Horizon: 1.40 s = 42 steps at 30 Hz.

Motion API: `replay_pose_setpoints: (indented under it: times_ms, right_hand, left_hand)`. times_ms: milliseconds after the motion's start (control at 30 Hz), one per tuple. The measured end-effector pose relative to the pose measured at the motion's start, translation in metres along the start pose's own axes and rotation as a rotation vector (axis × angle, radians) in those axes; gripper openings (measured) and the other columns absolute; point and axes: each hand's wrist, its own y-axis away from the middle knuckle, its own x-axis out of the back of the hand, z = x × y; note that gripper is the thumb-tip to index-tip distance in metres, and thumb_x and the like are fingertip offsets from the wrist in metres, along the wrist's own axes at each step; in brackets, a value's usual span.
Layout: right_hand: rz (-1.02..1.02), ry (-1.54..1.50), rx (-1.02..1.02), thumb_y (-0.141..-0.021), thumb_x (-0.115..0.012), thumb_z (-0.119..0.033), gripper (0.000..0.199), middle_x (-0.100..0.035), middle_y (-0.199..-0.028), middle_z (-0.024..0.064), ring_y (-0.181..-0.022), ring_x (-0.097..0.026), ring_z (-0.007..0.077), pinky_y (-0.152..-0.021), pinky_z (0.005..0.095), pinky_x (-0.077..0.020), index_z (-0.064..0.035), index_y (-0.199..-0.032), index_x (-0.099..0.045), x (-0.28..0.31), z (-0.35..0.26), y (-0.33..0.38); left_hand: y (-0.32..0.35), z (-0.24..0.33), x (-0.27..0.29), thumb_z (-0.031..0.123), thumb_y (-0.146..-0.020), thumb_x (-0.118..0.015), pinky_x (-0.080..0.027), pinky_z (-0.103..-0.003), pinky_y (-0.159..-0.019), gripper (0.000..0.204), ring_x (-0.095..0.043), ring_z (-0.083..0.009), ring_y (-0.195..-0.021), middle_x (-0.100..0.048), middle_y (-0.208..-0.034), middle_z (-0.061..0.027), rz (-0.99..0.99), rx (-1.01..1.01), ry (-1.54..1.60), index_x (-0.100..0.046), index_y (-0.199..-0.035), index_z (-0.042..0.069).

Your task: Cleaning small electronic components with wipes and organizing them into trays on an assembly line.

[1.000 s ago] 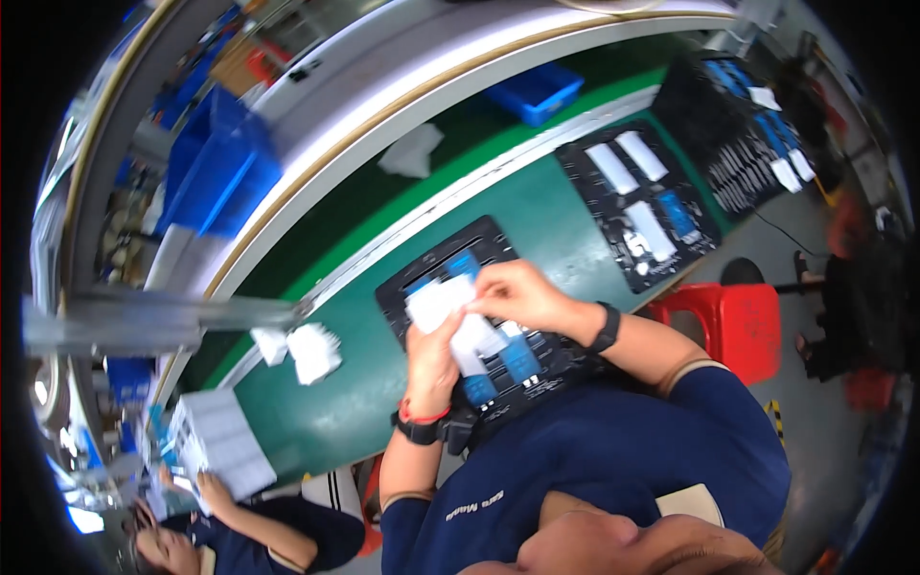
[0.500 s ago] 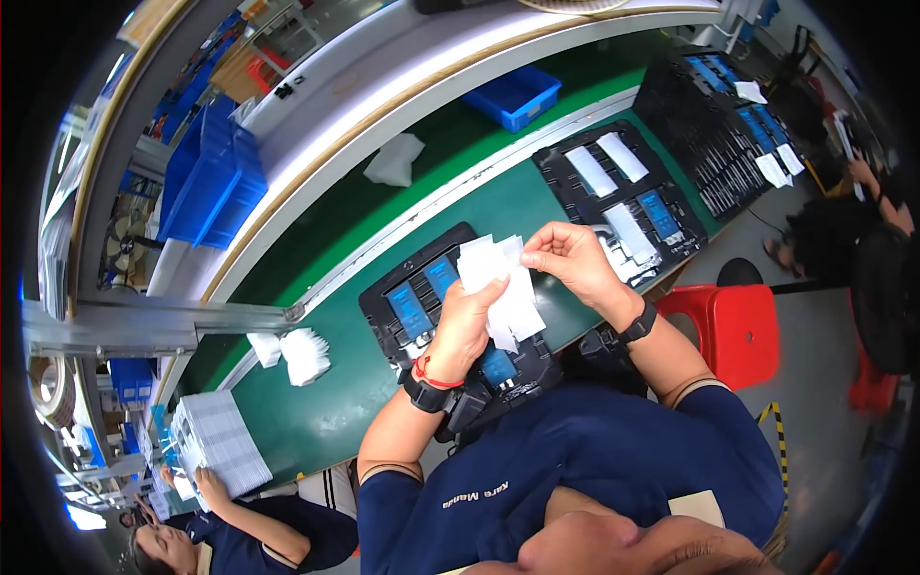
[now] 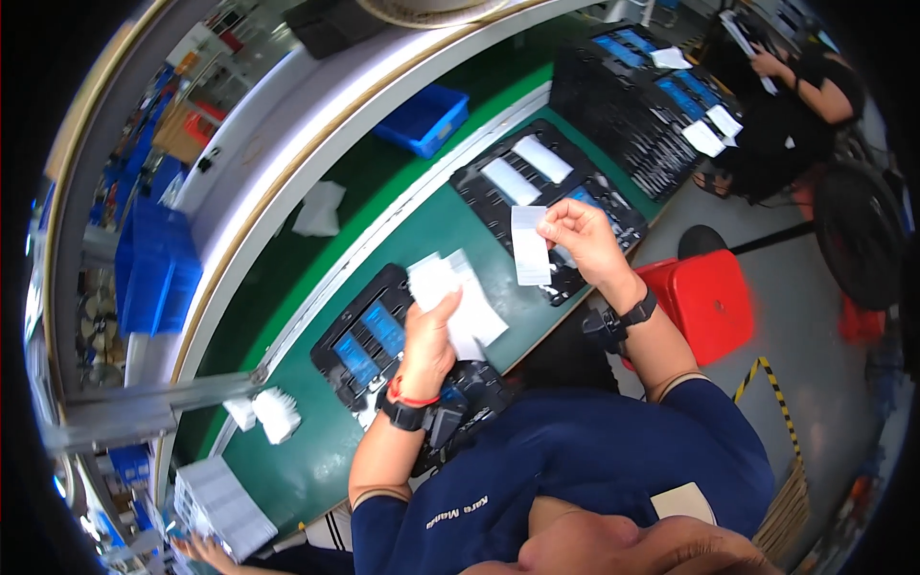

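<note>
My left hand (image 3: 431, 335) is closed round a loose, fanned stack of white slips (image 3: 476, 316). My right hand (image 3: 583, 240) pinches one white rectangular slip (image 3: 527, 251) by its edge, apart from the stack. Partly under my left hand and forearm lies a black tray (image 3: 391, 280) with blue rectangular pieces (image 3: 384, 329) in it. Beyond the single slip, a second black tray (image 3: 473, 185) holds white slips (image 3: 510, 180) lying in its slots and a blue piece. My right hand and the slip cover part of this tray.
Stacked black trays (image 3: 604, 105) stand at the far right. A blue bin (image 3: 422, 120) and white crumpled packing (image 3: 319, 209) lie behind the bench's rail. White bundles (image 3: 276, 415) and a paper stack (image 3: 222, 503) sit left, near a co-worker's hand. A red stool (image 3: 700, 307) is at right.
My right hand has drawn one slip away from the stack, toward the second tray. The stack in my left hand is now apart from it. The whole view has shifted.
</note>
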Motion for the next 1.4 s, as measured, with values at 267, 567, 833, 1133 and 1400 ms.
replay_pose_setpoints:
  times_ms: [267,567,833,1133,1400]
  right_hand:
    - [0.02,0.455,-0.041,-0.08,-0.065,-0.005,0.006,-0.059,-0.075,-0.0023,-0.069,-0.053,0.0035,-0.066,0.0196,-0.0436,-0.0022,-0.082,-0.06,0.107,-0.018,-0.025]
    - [-0.031,0.901,0.147,-0.075,-0.067,-0.008,0.01,-0.064,-0.066,0.005,-0.065,-0.061,0.0096,-0.062,0.0243,-0.0465,-0.001,-0.08,-0.062,0.125,0.0,-0.049]
    - [0.008,1.128,0.274,-0.071,-0.069,-0.01,0.014,-0.063,-0.065,0.005,-0.067,-0.057,0.0195,-0.071,0.0325,-0.0437,-0.0019,-0.08,-0.062,0.112,0.0,-0.047]
    - [0.052,0.84,-0.009,-0.073,-0.067,-0.005,0.017,-0.066,-0.078,0.0072,-0.075,-0.057,0.0194,-0.069,0.0313,-0.0462,-0.0008,-0.09,-0.066,0.109,-0.01,-0.039]
    - [-0.136,0.879,0.525,-0.06,-0.056,0.007,0.022,-0.06,-0.096,0.005,-0.103,-0.049,0.0211,-0.091,0.0343,-0.0346,-0.0089,-0.071,-0.068,0.108,-0.034,-0.025]
  left_hand:
    - [-0.005,-0.004,0.012,0.006,-0.082,-0.063,-0.046,-0.032,-0.086,0.03,-0.059,-0.0191,-0.096,-0.061,-0.105,-0.008,-0.003,0.035,0.015,-0.056,-0.11,-0.001]
    - [-0.004,-0.004,0.015,0.005,-0.083,-0.062,-0.047,-0.031,-0.083,0.025,-0.06,-0.0176,-0.092,-0.062,-0.101,-0.0068,-0.018,0.049,0.021,-0.057,-0.107,0.0]
    - [-0.005,-0.007,0.016,0.005,-0.083,-0.062,-0.046,-0.03,-0.083,0.023,-0.06,-0.0161,-0.091,-0.062,-0.1,-0.0062,0.022,0.033,-0.013,-0.058,-0.106,0.001]
    - [-0.005,-0.008,0.016,0.004,-0.083,-0.062,-0.045,-0.029,-0.084,0.024,-0.059,-0.0153,-0.091,-0.062,-0.101,-0.0054,0.027,0.031,-0.026,-0.058,-0.106,0.001]
    - [-0.005,-0.01,0.018,0.004,-0.083,-0.062,-0.045,-0.029,-0.085,0.025,-0.059,-0.0153,-0.092,-0.062,-0.101,-0.0052,0.039,0.026,-0.017,-0.057,-0.108,0.001]
